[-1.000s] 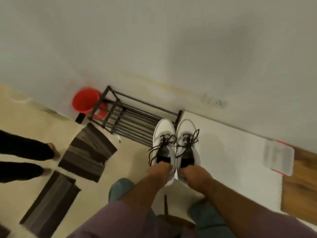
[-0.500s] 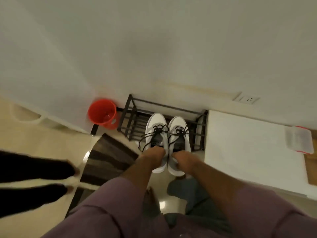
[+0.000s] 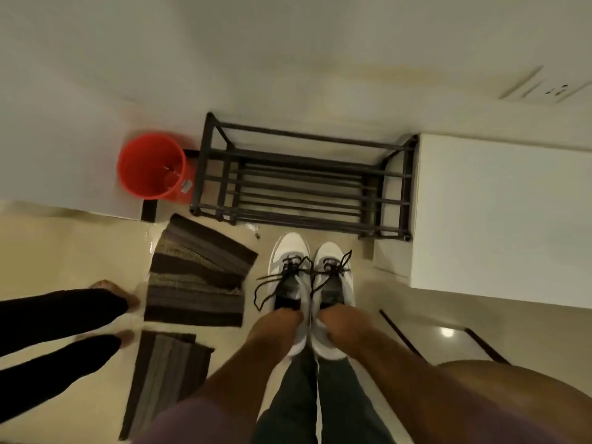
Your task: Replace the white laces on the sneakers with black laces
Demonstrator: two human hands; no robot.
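Lower centre of frame: the left hand (image 3: 278, 322) and right hand (image 3: 340, 325) each clasp the heel of a white sneaker, left sneaker (image 3: 288, 277) and right sneaker (image 3: 333, 283), toes forward, black laces (image 3: 272, 283) dangling loose, presumably for carrying toward the shoe rack (image 3: 304, 184) above.

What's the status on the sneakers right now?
Left hand and right hand each grip a sneaker heel. White sneakers carry black laces, loose ends dangling. Shoe rack ahead, shelves bare.

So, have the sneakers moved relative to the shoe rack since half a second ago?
Yes. The sneakers were over the shoe rack; now they hang in front of it, nearer the person.
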